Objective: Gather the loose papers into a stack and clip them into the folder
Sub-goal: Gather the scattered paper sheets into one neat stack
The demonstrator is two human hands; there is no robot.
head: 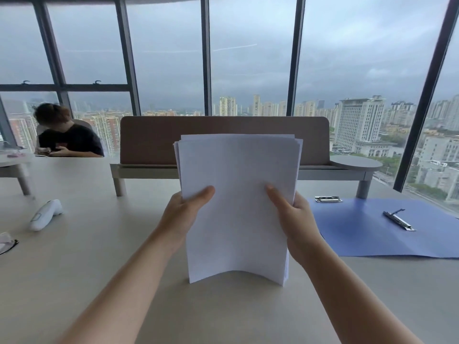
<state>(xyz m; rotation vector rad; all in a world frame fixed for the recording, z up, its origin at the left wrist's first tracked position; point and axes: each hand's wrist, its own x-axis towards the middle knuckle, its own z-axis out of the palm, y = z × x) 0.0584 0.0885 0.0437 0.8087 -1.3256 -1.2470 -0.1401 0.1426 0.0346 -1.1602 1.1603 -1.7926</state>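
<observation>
A stack of white papers (238, 194) stands upright on its bottom edge on the beige table (99, 256), in front of me. My left hand (185, 211) grips its left side with the thumb on the front sheet. My right hand (294, 219) grips its right side the same way. The top edges of the sheets are slightly uneven and the bottom edge bows. A blue folder (372, 232) lies open and flat to the right, with a metal clip (398, 220) along its middle and a second metal clip (327, 199) at its far left corner.
A white handheld device (46, 214) lies on the table at the left, and glasses (7, 243) sit at the left edge. A brown desk divider (223, 127) stands behind the papers. A seated person (65, 137) is at the far left.
</observation>
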